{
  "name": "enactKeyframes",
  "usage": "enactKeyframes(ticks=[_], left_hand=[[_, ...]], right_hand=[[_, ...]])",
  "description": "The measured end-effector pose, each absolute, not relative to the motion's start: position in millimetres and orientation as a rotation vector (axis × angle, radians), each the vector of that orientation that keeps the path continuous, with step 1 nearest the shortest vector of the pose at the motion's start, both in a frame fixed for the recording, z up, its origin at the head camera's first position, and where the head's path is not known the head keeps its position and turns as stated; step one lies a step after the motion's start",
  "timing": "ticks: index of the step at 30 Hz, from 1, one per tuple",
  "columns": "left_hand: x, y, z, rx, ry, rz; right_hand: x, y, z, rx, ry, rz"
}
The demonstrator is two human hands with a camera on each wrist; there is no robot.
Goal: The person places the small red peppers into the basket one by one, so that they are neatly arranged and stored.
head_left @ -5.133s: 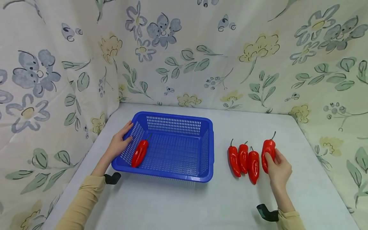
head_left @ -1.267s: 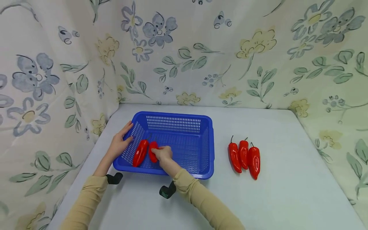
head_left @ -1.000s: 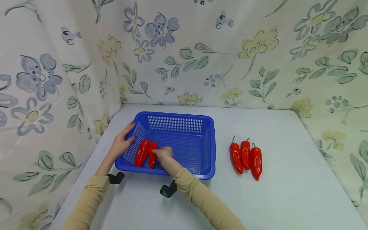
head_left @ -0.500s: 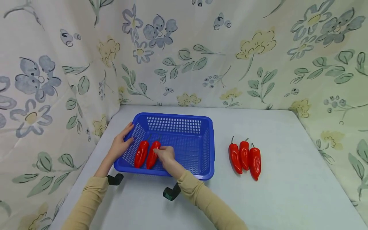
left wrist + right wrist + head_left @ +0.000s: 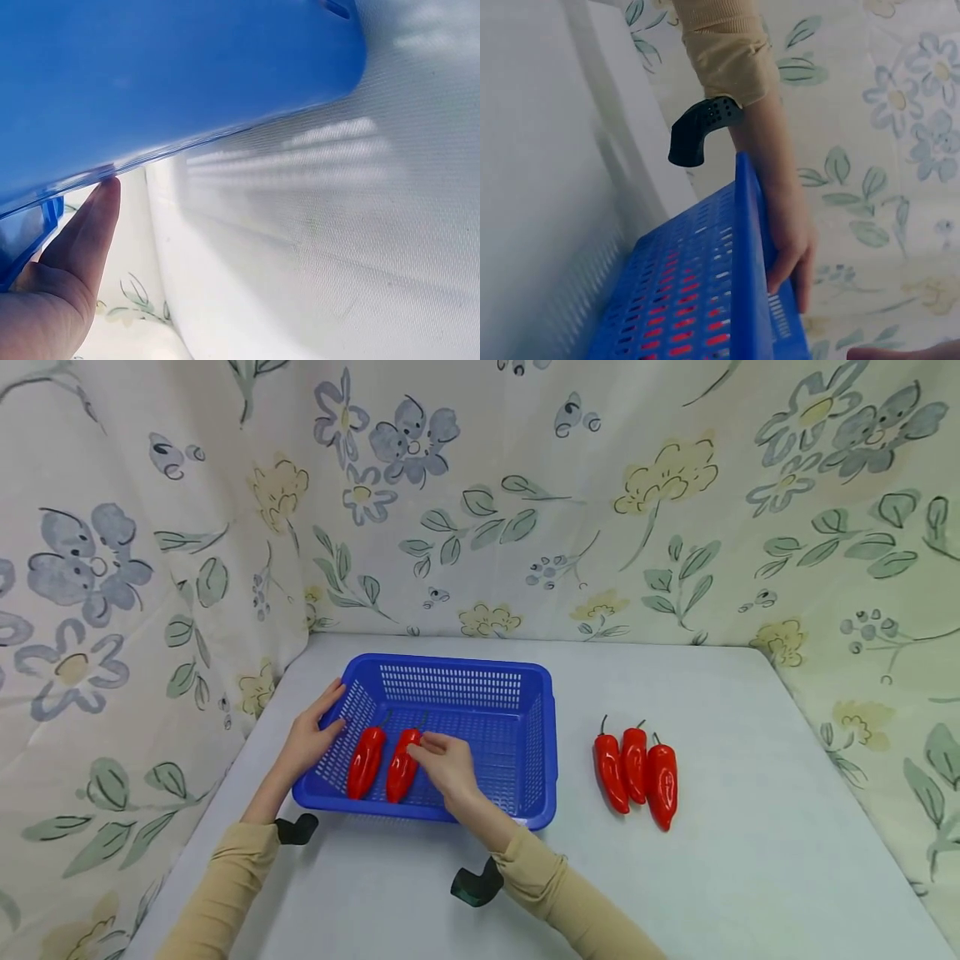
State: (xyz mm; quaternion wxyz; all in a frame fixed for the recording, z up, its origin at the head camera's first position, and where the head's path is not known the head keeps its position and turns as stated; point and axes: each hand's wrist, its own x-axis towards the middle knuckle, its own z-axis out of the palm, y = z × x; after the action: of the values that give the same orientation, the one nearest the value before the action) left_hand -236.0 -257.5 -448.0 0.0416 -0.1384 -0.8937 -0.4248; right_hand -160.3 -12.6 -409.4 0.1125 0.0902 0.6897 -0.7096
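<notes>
In the head view, a blue slotted plastic basket [image 5: 442, 814] stands on the white table, tilted slightly. My left hand [image 5: 309, 739] rests against its left side, fingers extended along the rim and thumb at the edge; the right wrist view shows this hand [image 5: 787, 240] outside the basket wall. Two red chili peppers lie inside: one [image 5: 366, 762] by the left wall, another [image 5: 402, 768] just right of it, stems pointing away. My right hand [image 5: 450, 768] hovers over the basket, fingertips at the upper right side of the second pepper and holding nothing visible.
Three more red chili peppers lie side by side right of the basket: a left one [image 5: 611, 774], a middle one [image 5: 634, 766] and a right one [image 5: 662, 787]. A floral curtain [image 5: 480, 527] hangs behind the table [image 5: 750, 827] and at both sides.
The right hand carried a pepper from the table's right side into the basket, shifted it beside the first, then let go and drew slightly right. The left hand stayed at the basket's side.
</notes>
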Motion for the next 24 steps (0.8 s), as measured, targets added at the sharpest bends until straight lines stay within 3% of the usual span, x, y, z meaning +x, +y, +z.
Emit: enactKeyframes(ticks=[24], left_hand=[[-237,-258,-447,-0.411,-2.757,-1.3]], right_hand=[[-135,31,-395,-0.002,2.254,-2.145]])
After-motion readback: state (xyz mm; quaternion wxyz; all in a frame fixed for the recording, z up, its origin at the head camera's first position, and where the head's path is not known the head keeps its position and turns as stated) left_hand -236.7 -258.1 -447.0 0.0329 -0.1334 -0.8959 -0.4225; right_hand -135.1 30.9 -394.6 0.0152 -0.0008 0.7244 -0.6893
